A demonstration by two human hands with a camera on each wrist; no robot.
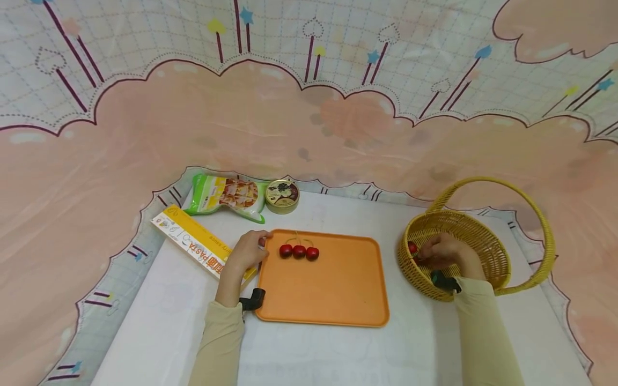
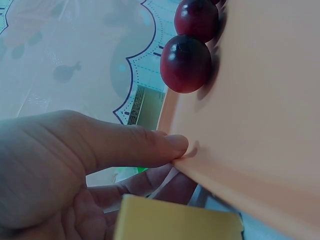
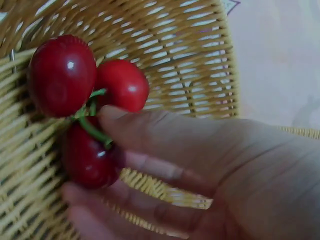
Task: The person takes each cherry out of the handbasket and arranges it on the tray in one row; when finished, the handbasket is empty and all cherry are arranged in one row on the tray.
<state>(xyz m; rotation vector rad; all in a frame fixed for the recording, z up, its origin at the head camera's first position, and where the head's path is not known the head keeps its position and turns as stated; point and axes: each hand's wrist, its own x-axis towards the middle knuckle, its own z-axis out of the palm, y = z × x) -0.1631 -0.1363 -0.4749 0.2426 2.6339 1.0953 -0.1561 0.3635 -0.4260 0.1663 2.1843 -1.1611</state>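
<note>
Three cherries (image 1: 299, 252) lie on a tray (image 1: 328, 292); right of it, a wicker basket (image 1: 475, 236) holds other cherries (image 3: 62, 77). Left, a pasta box (image 1: 193, 241); behind, a food bag (image 1: 224, 195) and tin (image 1: 282, 196).

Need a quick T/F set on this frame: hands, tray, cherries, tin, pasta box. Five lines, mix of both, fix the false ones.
1. The left hand has its grip on the edge of the orange tray. True.
2. The right hand is over the tray. False: the right hand is inside the wicker basket, at three green-stemmed cherries.
3. The tray cherries number three, in a row nearer the tray's far edge. True.
4. The round tin stands on the tray. False: the round tin is beyond the tray, beside the green snack packet.
5. The pasta box lies right of the basket. False: the pasta box is left of the tray.
</note>
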